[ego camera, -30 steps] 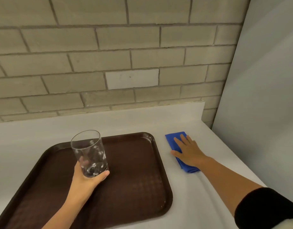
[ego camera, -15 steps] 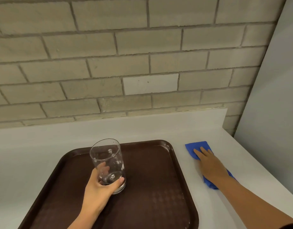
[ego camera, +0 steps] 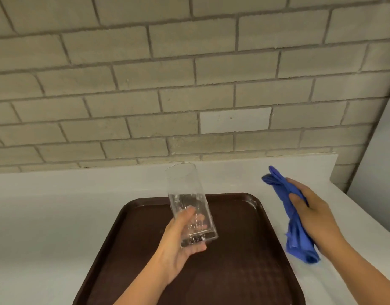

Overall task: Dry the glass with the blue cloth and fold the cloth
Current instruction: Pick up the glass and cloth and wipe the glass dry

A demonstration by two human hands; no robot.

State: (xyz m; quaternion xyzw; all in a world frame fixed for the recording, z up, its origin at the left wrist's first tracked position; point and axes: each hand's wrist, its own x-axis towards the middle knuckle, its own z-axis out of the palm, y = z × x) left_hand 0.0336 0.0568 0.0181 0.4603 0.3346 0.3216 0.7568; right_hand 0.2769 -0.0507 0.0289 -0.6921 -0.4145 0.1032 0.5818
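Note:
A clear drinking glass (ego camera: 185,194) with water drops inside is held above the brown tray (ego camera: 244,260), tilted with its mouth pointing up and away. My left hand (ego camera: 181,245) grips it around the base. To the right of the tray, my right hand (ego camera: 315,216) is closed around the blue cloth (ego camera: 293,223), which hangs bunched above the white counter, one end sticking up past my fingers and the other drooping below my palm.
The white counter (ego camera: 57,216) runs left and right of the tray and ends at a brick wall (ego camera: 189,84) behind. A pale panel (ego camera: 379,161) closes off the right side beside the cloth.
My right hand has picked the cloth up off the counter; it was pressed flat before. My left hand has lifted the glass off the tray and tilted it.

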